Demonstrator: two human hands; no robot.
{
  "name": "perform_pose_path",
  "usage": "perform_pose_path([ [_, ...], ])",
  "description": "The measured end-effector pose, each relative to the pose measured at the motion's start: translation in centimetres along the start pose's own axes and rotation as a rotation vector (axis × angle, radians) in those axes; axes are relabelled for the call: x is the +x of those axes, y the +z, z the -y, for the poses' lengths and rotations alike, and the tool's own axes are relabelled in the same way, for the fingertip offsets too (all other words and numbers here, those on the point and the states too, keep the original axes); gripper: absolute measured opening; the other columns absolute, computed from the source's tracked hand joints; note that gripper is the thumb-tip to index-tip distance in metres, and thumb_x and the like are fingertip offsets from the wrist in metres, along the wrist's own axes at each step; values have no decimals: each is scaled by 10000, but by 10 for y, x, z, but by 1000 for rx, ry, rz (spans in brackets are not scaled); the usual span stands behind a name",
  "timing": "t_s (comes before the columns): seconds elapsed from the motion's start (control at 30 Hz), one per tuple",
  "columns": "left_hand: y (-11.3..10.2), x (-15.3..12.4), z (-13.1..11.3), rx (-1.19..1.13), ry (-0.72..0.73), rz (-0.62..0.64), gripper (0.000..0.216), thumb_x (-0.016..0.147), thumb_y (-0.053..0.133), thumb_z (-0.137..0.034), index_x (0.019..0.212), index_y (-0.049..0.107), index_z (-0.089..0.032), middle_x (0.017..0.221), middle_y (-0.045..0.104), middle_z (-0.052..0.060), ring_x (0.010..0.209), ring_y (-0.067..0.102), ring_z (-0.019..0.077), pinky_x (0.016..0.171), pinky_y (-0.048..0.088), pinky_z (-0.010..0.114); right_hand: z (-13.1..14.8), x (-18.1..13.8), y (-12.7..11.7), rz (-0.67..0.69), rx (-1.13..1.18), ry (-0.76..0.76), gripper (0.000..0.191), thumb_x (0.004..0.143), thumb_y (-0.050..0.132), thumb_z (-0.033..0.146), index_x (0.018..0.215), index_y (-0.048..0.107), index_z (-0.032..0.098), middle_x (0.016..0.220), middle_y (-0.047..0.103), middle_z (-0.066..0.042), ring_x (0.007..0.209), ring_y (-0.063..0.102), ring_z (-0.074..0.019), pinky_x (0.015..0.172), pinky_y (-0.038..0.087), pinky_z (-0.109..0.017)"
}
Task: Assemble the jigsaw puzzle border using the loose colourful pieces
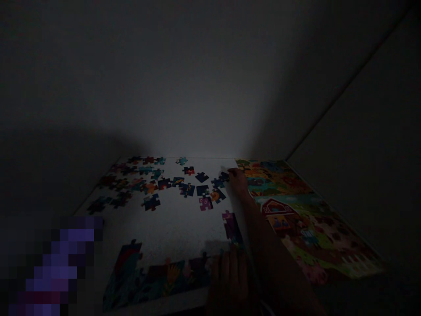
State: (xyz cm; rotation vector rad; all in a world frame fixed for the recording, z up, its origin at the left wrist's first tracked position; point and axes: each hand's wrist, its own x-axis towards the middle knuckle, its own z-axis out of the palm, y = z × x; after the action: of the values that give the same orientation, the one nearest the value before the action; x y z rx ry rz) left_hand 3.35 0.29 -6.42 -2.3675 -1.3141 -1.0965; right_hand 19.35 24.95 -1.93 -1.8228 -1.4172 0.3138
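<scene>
Writing shows nowhere; right hand (237, 181) pinches a puzzle piece (224, 170) at twelve o'clock, left hand (230, 274) lies flat, fingers together, on the assembled puzzle (148, 274).

Dim view from above of two bare hands; the right arm stretches forward and away from the body, forearm bare, ending in the right hand (237, 181) with fingers curled downward at the fingertips; the left hand (230, 274) lies low and close to the body, palm down, fingers together and pointing forward; grip details are lost in darkness.
</scene>
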Motion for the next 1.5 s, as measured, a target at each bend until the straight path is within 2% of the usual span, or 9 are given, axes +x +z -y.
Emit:
perform_pose_path([
  [0.23, -10, 6, 1, -25, -11, -10, 318, 901, 457, -269, 1074, 692, -142, 1071, 706, 89, 993, 575, 245, 896, 408, 428, -14, -1, -3, 51, 91, 8, 352, 817, 428, 172, 1060, 683, 172, 1118, 706, -97, 1039, 637, -213, 954, 469, -368],
  [0.47, -7, 6, -8, -55, -89, -38, 307, 864, 502, -244, 1088, 686, -141, 1095, 692, 86, 1002, 568, 250, 916, 405, 445, 7, -12, -9, 127, 118, -66, 262, 752, 537, 197, 955, 699, 163, 1060, 705, -101, 979, 641, -212, 915, 473, -336],
  [0.63, -15, 11, -9, -39, -96, 2, 300, 864, 515, -245, 1085, 687, -136, 1108, 686, 87, 1004, 563, 251, 911, 407, 439, 32, -22, -22, 552, 77, -123, 156, 752, 588, 278, 786, 696, 170, 785, 706, -33, 736, 627, -174, 682, 465, -272],
  [0.77, -24, 16, -3, -23, -28, 72, 333, 895, 507, -317, 1117, 676, -136, 1122, 683, 77, 1013, 552, 241, 903, 397, 414, 46, -29, -35, 802, -48, -138, 277, 778, 616, 426, 686, 683, 174, 615, 647, -5, 567, 553, -143, 554, 389, -259],
  [0.97, -27, 16, -1, -14, -21, 132, 364, 897, 503, -329, 1160, 659, -131, 1152, 674, 79, 1030, 551, 252, 931, 381, 430, 54, -31, -37, 612, -48, -151, 153, 811, 604, 259, 839, 723, 167, 858, 730, -49, 781, 646, -176, 701, 451, -264],
  [1.1, -28, 17, -2, -21, -18, 118, 363, 904, 477, -325, 1140, 667, -125, 1142, 678, 84, 1024, 553, 251, 927, 380, 427, 62, -39, -31, 758, -26, -191, 138, 810, 636, 271, 869, 691, 160, 881, 717, -54, 799, 642, -178, 708, 459, -269],
  [1.23, -28, 18, -1, -14, -12, 115, 372, 898, 487, -359, 1115, 675, -123, 1127, 681, 85, 1006, 551, 250, 915, 385, 423, 74, -55, -32, 910, -90, -197, 327, 742, 737, 348, 1005, 651, 174, 959, 682, -60, 810, 615, -193, 685, 450, -281],
  [1.37, -29, 17, -2, -6, -8, 115, 363, 895, 496, -391, 1075, 680, -136, 1123, 682, 83, 1016, 546, 254, 910, 386, 425, 80, -68, -28, 868, -197, -268, 546, 641, 822, 328, 1119, 595, 193, 1097, 611, -93, 916, 585, -227, 753, 450, -300],
  [1.5, -29, 16, -2, -3, -20, 107, 359, 884, 511, -368, 1106, 666, -131, 1121, 682, 76, 1013, 549, 251, 912, 392, 423, 79, -70, -22, 837, -223, -284, 404, 637, 811, 288, 955, 591, 172, 1031, 582, -77, 819, 547, -178, 708, 434, -274],
])
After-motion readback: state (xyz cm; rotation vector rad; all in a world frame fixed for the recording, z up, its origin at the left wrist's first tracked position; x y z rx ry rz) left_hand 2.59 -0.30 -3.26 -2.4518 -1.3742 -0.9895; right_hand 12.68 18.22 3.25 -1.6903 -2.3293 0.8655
